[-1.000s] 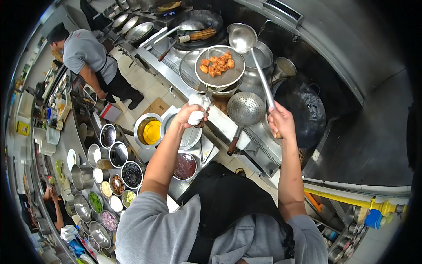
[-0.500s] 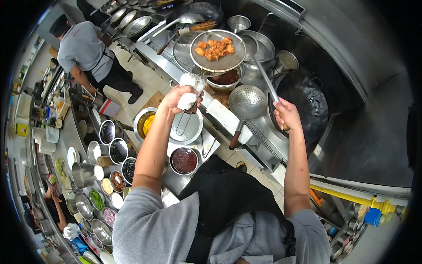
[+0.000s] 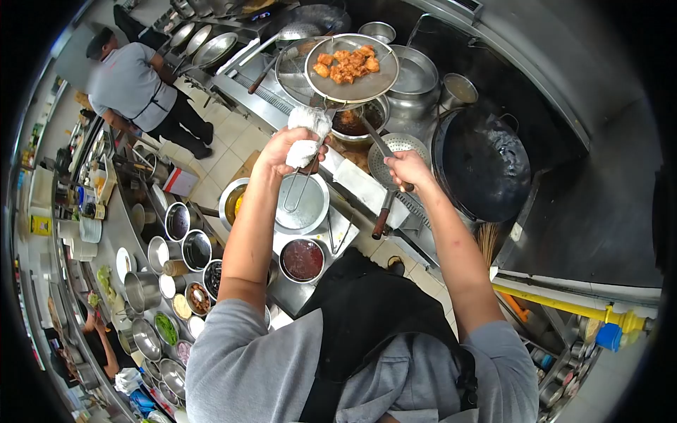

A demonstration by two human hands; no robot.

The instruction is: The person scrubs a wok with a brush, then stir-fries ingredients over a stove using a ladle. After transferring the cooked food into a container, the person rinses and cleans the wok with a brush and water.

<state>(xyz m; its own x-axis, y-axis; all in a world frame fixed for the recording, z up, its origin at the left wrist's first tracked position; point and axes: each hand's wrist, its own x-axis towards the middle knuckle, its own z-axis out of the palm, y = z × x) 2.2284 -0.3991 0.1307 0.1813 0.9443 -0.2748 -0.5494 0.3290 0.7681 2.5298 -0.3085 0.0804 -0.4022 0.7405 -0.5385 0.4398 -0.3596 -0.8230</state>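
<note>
Fingers wrapped round a white cloth (image 3: pixel 310 121) on the handle, my left hand (image 3: pixel 288 149) holds up a round mesh strainer (image 3: pixel 381 79). Browned fried pieces (image 3: pixel 345 65) lie in the strainer. My right hand (image 3: pixel 411 171) grips the handle of a ladle (image 3: pixel 379 138), whose bowl is hidden beneath the strainer. Under the strainer stands a pot of dark liquid (image 3: pixel 367 121), its rim partly covered. A perforated skimmer (image 3: pixel 417 144) with a wooden handle rests just behind my right hand.
A black wok (image 3: pixel 483 169) sits on the right burner. Behind the strainer is a steel pot (image 3: pixel 412 70). Nearer on the left are a pot of red sauce (image 3: pixel 302 260), a wide steel bowl (image 3: pixel 303 204) and several ingredient containers. A co-worker (image 3: pixel 141 84) stands at the upper left.
The strainer has risen away from me with the fried pieces in it. My right hand has swung left, bringing the ladle from beside the strainer to beneath it.
</note>
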